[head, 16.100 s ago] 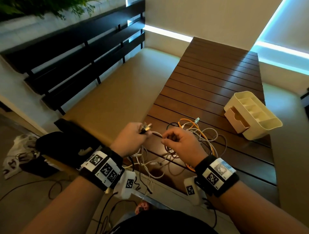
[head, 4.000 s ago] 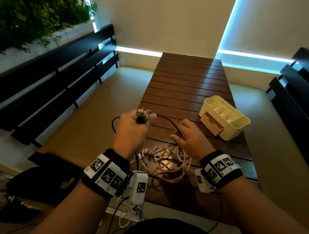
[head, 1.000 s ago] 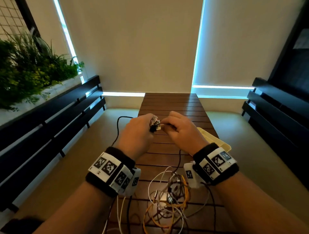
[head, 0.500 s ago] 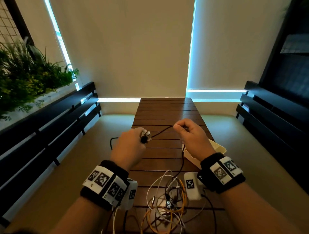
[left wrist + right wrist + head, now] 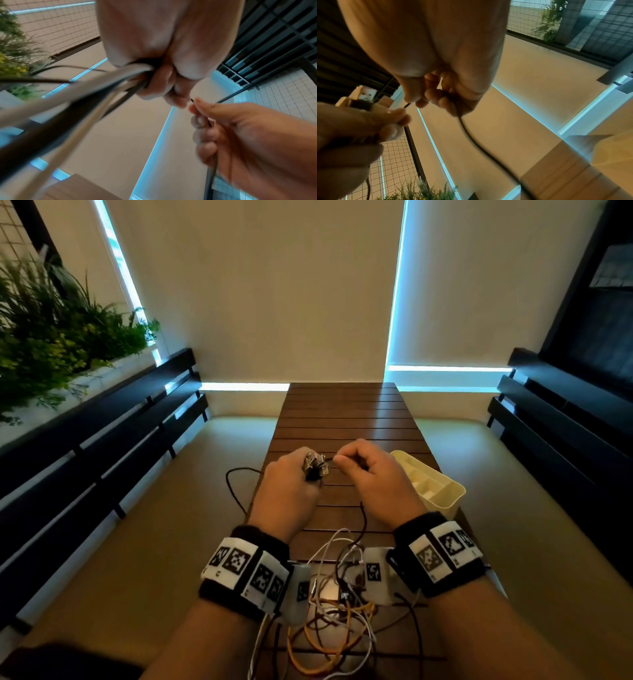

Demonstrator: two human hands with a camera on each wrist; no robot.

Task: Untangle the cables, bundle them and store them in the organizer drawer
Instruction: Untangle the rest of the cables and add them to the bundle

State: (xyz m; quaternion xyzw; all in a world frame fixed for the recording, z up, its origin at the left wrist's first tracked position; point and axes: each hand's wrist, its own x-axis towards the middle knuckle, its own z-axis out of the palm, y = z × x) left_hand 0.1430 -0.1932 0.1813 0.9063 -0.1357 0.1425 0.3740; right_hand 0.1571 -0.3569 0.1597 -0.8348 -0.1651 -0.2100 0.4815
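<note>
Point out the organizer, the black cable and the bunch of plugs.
organizer [image 5: 442, 491]: head view, near rim.
black cable [image 5: 477, 143]: right wrist view, hanging stretch.
bunch of plugs [image 5: 315, 465]: head view, metal tips above left hand.

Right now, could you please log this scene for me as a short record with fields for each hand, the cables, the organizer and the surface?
left hand: left hand grips a bunch of cable ends, connectors sticking out at the top
right hand: right hand pinches the black cable close to the left hand
loose cables: tangle of white, orange and black cables on the table, near the wrists
organizer: cream organizer on the table, right of the right hand; drawer hidden
surface: dark slatted wooden table
</note>
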